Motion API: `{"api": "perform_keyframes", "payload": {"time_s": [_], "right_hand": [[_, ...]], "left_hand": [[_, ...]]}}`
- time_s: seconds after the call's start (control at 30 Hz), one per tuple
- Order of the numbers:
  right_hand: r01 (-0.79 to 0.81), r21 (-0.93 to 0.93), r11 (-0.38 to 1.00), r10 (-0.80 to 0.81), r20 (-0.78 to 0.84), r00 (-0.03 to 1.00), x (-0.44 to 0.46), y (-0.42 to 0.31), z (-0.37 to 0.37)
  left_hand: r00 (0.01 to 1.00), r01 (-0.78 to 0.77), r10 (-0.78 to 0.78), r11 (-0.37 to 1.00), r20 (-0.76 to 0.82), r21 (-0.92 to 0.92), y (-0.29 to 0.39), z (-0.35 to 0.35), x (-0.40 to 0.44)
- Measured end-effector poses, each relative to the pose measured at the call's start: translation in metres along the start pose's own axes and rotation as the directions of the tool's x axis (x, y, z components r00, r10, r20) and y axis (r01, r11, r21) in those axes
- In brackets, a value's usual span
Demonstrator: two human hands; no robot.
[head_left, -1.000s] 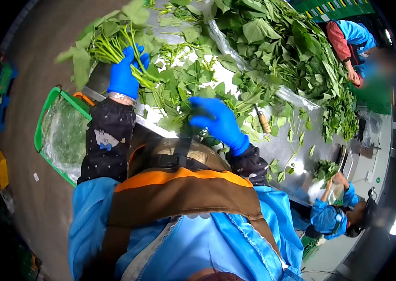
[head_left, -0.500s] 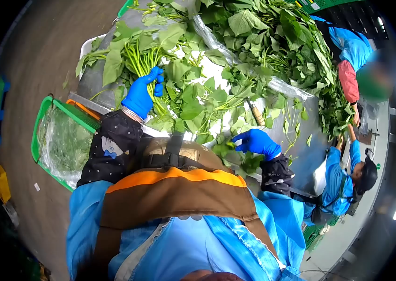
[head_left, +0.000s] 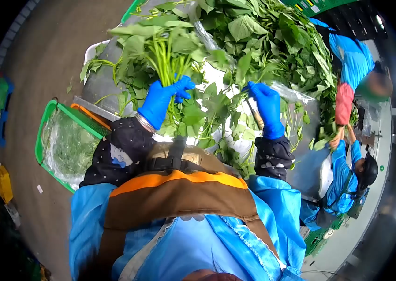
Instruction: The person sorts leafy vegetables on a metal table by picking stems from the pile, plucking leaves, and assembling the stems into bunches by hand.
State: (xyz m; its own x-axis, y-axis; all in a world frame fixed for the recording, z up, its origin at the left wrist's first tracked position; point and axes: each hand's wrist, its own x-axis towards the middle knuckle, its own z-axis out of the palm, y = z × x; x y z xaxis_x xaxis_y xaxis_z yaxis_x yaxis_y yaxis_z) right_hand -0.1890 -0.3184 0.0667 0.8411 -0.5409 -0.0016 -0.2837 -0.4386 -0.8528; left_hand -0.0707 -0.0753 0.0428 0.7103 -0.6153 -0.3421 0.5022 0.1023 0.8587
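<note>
Ok so both hands are busy & apart. Left hand (head_left: 166, 100) is clamped on a fat bunch of greens (head_left: 164, 58) by the stems, leaves pointing to the far side, held up over the metal table (head_left: 308, 126). Right hand (head_left: 267, 105) has its fingertips together, pinching a sprig (head_left: 243, 70), tho it's kinda blurry. Wood handle (head_left: 258, 119) of some tool pokes out right beside that hand, can't tell what's on the other end. Loose greens (head_left: 191, 112) are all over the white sheet (head_left: 213, 75) btwn & below the hands. Big leaf pile (head_left: 287, 51) is far right, w/ clear plastic (head_left: 291, 92) along its near edge. Green basket (head_left: 38, 150) w/ a plastic liner is near left, orange crate (head_left: 90, 116) next to it. Btw 2 co-workers on the right: one w/ a red sleeve (head_left: 343, 103), one in a black cap (head_left: 371, 171).
</note>
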Motion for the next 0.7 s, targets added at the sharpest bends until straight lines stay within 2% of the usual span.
{"api": "perform_keyframes", "payload": {"time_s": [0.03, 0.07, 0.13, 0.17, 0.27, 0.3, 0.33, 0.4, 0.43, 0.5, 0.53, 0.57, 0.6, 0.67, 0.7], "right_hand": [[-0.095, 0.094, 0.991, 0.091, 0.044, 0.995, 0.006, -0.018, -0.003], [-0.075, 0.234, 0.969, 0.074, 0.013, 0.997, 0.005, -0.039, 0.000], [0.009, 0.031, 0.999, -0.010, 0.026, 1.000, 0.011, -0.046, 0.008], [0.107, 0.017, 0.994, -0.108, 0.035, 0.994, 0.016, -0.037, 0.017], [0.132, -0.026, 0.991, -0.128, 0.118, 0.985, 0.010, -0.044, 0.035], [0.123, 0.017, 0.992, -0.124, 0.114, 0.986, 0.007, -0.047, 0.042], [0.168, -0.049, 0.985, -0.164, 0.079, 0.983, 0.006, -0.046, 0.046], [0.205, 0.005, 0.979, -0.205, -0.007, 0.979, 0.007, -0.035, 0.058], [0.164, 0.092, 0.982, -0.158, -0.074, 0.985, 0.003, -0.035, 0.060], [0.102, 0.270, 0.957, -0.049, -0.194, 0.980, -0.011, -0.039, 0.060], [0.035, 0.310, 0.950, 0.019, -0.171, 0.985, -0.019, -0.033, 0.055], [-0.052, 0.310, 0.949, 0.075, -0.064, 0.995, -0.027, -0.024, 0.059], [-0.144, 0.298, 0.944, 0.137, 0.044, 0.990, -0.036, -0.019, 0.065], [-0.187, 0.370, 0.910, 0.091, 0.263, 0.960, -0.054, -0.025, 0.085], [-0.295, 0.433, 0.852, 0.157, 0.326, 0.932, -0.059, -0.020, 0.095]], "left_hand": [[1.000, 0.001, 0.000, 0.999, 0.024, -0.032, -0.002, 0.002, 0.001], [0.999, 0.030, -0.030, 0.999, 0.014, -0.029, -0.001, 0.007, -0.002], [0.997, 0.043, -0.040, 0.998, 0.073, -0.040, -0.007, 0.010, 0.003], [0.993, 0.054, -0.053, 0.999, 0.106, -0.004, -0.009, 0.011, 0.006], [0.969, 0.206, -0.190, 0.974, 0.156, -0.092, -0.013, 0.021, 0.006], [0.963, 0.221, -0.209, 0.974, 0.171, -0.054, -0.018, 0.020, 0.008], [0.961, 0.201, -0.187, 0.978, 0.202, -0.053, -0.022, 0.018, 0.007], [0.952, 0.166, -0.148, 0.985, 0.267, -0.047, -0.024, 0.016, 0.000], [0.959, 0.123, -0.124, 0.992, 0.257, 0.017, -0.031, 0.013, 0.001], [0.985, 0.086, -0.088, 0.996, 0.150, 0.019, -0.032, 0.011, -0.004], [0.994, 0.060, -0.062, 0.998, 0.094, 0.019, -0.031, 0.010, -0.005], [0.995, 0.067, -0.070, 0.997, 0.070, 0.042, -0.028, 0.010, -0.006], [0.998, 0.048, -0.047, 0.998, 0.045, -0.027, -0.029, 0.011, -0.006], [1.000, 0.017, -0.016, 0.988, 0.003, -0.156, -0.038, 0.012, -0.004], [0.999, 0.039, -0.032, 0.981, 0.041, -0.190, -0.040, 0.010, -0.004]]}}
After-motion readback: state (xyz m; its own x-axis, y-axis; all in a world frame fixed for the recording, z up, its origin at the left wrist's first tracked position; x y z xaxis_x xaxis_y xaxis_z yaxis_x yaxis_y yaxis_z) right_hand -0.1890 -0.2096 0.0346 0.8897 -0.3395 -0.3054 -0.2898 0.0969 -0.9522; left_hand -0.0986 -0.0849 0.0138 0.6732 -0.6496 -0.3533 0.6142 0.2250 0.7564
